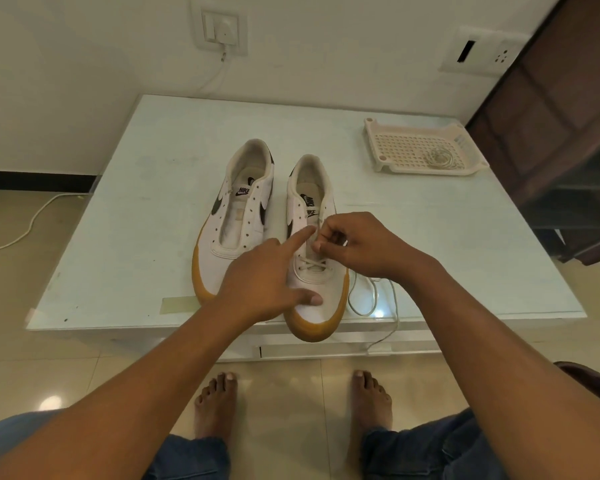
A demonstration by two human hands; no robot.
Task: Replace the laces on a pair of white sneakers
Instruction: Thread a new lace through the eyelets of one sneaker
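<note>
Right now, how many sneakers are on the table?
2. The unlaced sneaker stands left of centre on the table; the partly laced sneaker sits right of it, the right hand pinching its lace. None look hidden.

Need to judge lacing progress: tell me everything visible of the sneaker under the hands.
The sneaker has a white leather-like upper, dark swoosh, Nike tongue label and tan sole. It sits upright on the table, toe past the near edge. A white lace crosses its lowest eyelets; loose lengths trail right. The left hand presses the toe with its thumb; the right hand pinches the lace.
</note>
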